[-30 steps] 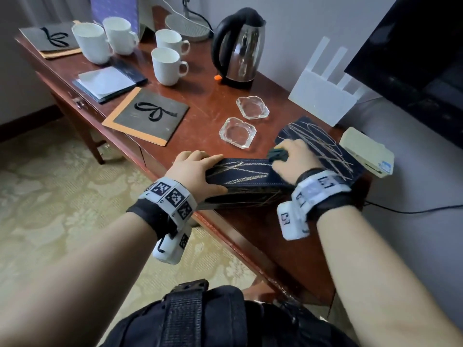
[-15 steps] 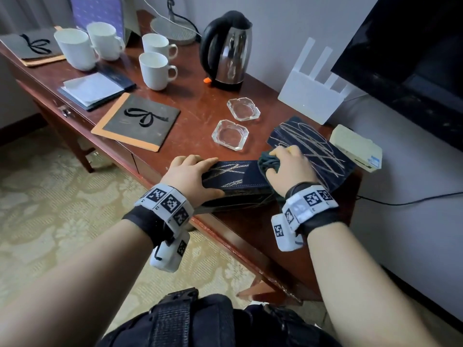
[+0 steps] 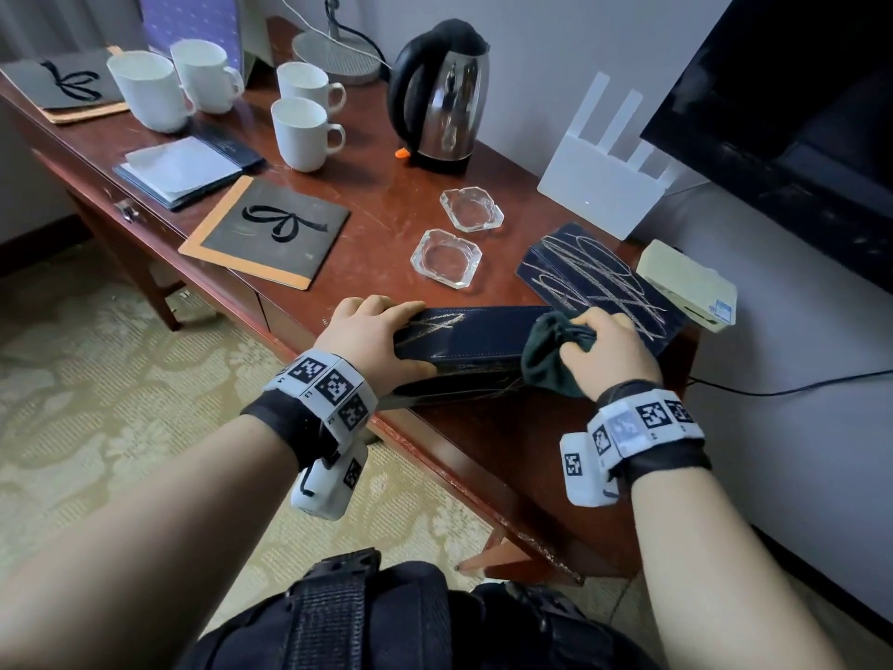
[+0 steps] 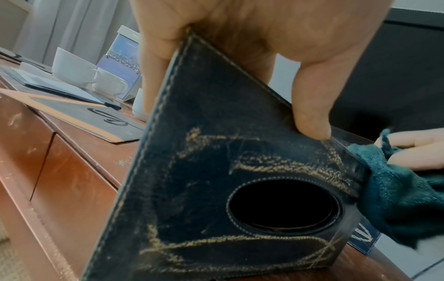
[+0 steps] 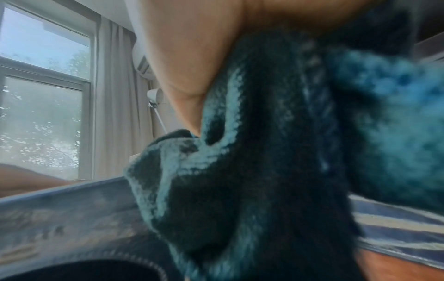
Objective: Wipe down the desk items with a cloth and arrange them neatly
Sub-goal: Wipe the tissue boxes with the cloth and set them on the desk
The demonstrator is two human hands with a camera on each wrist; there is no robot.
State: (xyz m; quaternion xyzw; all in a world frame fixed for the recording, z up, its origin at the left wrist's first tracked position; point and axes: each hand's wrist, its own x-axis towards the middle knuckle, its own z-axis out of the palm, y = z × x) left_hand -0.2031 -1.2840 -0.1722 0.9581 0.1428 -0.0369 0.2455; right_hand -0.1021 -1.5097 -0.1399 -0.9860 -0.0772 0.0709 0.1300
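Head view puts our reddish-brown wooden tabletop (image 3: pixel 386 186) widest, with the dark navy leather tissue box (image 3: pixel 476 331) tipped on its near edge at six o'clock. Our left hand (image 3: pixel 367 333) clamps its nine o'clock end, while our right hand (image 3: pixel 604 350) bunches the dark teal terry cloth (image 3: pixel 551 360) at three o'clock. We should brace firmly and rub along the chalky scribbles.
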